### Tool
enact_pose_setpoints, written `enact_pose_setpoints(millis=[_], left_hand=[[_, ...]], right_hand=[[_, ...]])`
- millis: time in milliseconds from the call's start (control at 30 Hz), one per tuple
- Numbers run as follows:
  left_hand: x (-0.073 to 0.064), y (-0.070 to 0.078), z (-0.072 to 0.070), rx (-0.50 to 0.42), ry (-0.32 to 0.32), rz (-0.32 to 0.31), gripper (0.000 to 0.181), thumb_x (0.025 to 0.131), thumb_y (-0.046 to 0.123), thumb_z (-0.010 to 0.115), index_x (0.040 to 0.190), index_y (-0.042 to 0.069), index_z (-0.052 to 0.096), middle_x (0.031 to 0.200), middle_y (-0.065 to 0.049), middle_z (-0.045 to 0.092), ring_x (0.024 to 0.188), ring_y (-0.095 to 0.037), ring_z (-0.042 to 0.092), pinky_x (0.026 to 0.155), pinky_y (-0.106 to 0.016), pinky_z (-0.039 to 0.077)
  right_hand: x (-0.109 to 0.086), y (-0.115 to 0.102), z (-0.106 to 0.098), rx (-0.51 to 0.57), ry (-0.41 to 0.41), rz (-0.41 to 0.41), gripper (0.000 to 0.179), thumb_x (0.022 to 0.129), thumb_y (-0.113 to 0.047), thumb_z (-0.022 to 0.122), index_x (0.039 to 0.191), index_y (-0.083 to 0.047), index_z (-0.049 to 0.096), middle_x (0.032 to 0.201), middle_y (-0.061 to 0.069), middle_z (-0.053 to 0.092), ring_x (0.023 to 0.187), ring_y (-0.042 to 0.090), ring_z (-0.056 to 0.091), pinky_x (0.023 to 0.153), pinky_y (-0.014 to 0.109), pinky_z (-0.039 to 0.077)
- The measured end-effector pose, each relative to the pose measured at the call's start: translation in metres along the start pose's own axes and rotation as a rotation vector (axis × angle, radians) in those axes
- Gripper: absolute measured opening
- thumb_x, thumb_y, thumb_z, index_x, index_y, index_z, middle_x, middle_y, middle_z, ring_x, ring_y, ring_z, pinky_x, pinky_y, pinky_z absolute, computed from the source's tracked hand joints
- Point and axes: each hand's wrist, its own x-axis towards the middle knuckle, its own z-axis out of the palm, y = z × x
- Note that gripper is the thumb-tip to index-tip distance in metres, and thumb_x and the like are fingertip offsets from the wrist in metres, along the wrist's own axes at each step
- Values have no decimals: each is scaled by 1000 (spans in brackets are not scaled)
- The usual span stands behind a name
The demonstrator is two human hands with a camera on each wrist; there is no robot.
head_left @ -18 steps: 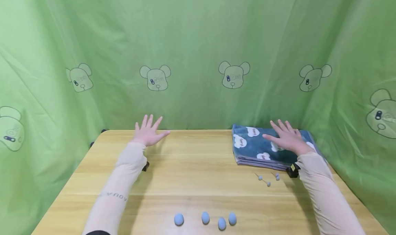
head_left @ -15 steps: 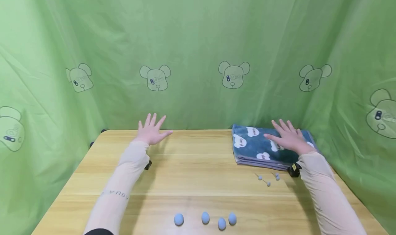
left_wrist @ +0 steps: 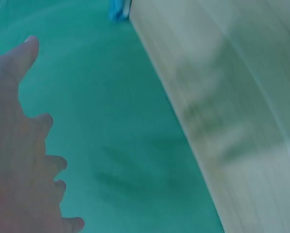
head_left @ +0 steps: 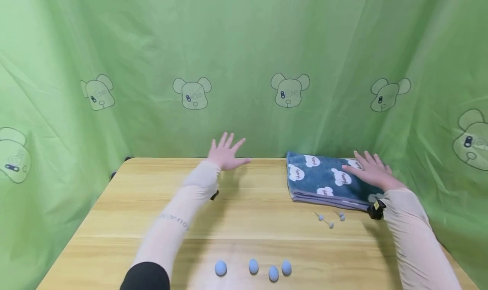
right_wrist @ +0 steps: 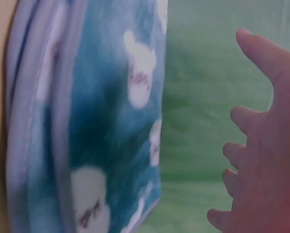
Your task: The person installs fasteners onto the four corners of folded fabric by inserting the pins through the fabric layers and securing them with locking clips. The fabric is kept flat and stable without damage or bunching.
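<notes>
Fingers spread wide, a person's left hand hovers at the far edge of a table, while the right hand, splayed too, hangs apart above a folded blanket in the far right corner.

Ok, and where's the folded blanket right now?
In the head view, the folded blanket lies on the table at far right, before the green curtain, with the right hand near it.
</notes>
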Motion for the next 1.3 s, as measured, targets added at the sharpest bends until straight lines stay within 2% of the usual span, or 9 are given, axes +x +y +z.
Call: enact_pose_setpoints(millis=[167,333,467,667,800,900,1067,1300], left_hand=[[10,48,5,-12,-45,71,83,89,79,26,155,38,0,165,-8,-3,152,-31,-7,120,-59,2],[19,97,8,-45,-72,126,80,90,78,26,155,40,0,165,-5,-3,153,-29,-5,121,-55,4],[29,134,17,-60,-127,165,80,89,79,27,153,43,-5,165,-1,-7,153,-26,-7,122,-53,6],[31,174,30,-38,-164,214,75,92,75,24,155,41,0,166,1,-1,153,-24,0,123,-42,14],[30,188,43,-19,-176,236,64,99,62,29,156,38,11,165,1,10,152,-23,13,121,-38,23],[30,194,54,-6,-211,221,55,102,51,34,154,38,20,164,3,18,151,-19,21,119,-34,27],[28,193,64,33,-267,200,48,105,41,35,152,37,27,162,5,25,149,-13,25,118,-27,27],[28,192,68,72,-255,211,52,102,40,44,152,37,30,160,5,28,146,-10,30,114,-25,33]], right_hand=[[-2,18,7,41,-36,22,98,94,-67,37,153,-2,-7,150,41,-12,134,65,-16,100,81,-4],[3,31,17,64,-53,-19,99,94,-61,44,150,10,2,145,50,-3,133,68,-7,106,76,-3],[2,40,25,61,-75,-10,99,94,-62,45,150,9,5,144,51,-3,131,70,-5,104,78,0],[0,48,30,96,-108,28,102,92,-62,48,151,5,0,144,51,-11,129,72,-9,101,80,0],[1,50,33,107,-117,43,102,92,-62,49,151,6,0,144,51,-11,127,73,-10,101,80,1],[2,50,34,74,-118,38,102,92,-61,50,151,8,4,143,52,-8,127,74,-7,101,80,4],[1,48,37,79,-131,40,101,92,-60,50,150,10,7,143,53,-6,128,73,-5,102,80,6],[1,48,42,58,-138,45,99,92,-59,50,148,13,12,143,53,-2,129,72,0,102,79,10]])
